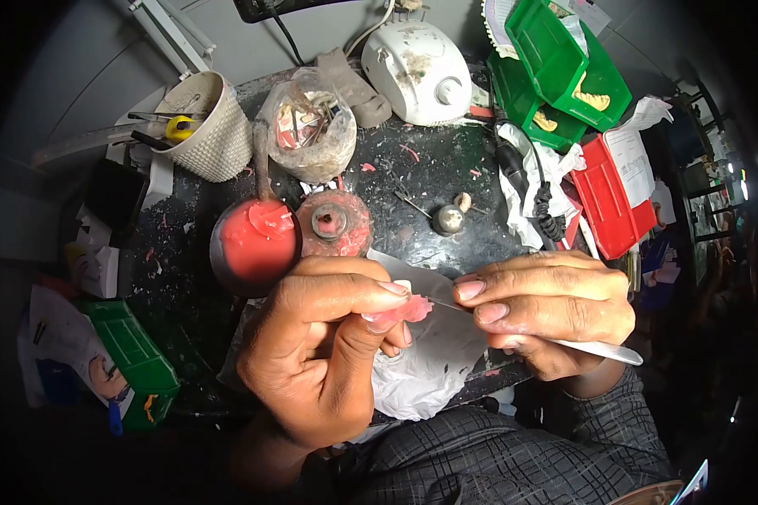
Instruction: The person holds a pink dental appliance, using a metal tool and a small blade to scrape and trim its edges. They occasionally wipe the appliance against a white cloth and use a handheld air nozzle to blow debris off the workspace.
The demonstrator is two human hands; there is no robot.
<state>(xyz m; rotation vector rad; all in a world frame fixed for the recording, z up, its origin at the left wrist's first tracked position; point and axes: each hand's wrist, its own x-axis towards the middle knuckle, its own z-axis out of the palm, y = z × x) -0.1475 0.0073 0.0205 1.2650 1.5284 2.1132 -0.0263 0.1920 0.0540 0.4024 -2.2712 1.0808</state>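
Observation:
Between the thumb and fingers of my left hand (pixel 316 349) is a small pink wax dental piece (pixel 413 310), held up over the near edge of the bench. My right hand (pixel 556 307) grips a slim metal wax carver (pixel 608 350). Its thin end points left and reaches the right side of the wax piece; whether it touches cannot be made out. The wide, spoon-like end sticks out past the right palm. Below both hands lies a crumpled white sheet (pixel 421 391). My left fingers cover part of the wax piece.
A dark pan of pink wax (pixel 257 244) stands beside a wax-smeared round burner (pixel 335 225). Behind are a bag-lined tub of scraps (pixel 312 156), a woven basket (pixel 223 126) and a white machine (pixel 417 71). Green bins (pixel 547 50) and a red tray (pixel 608 198) occupy the right.

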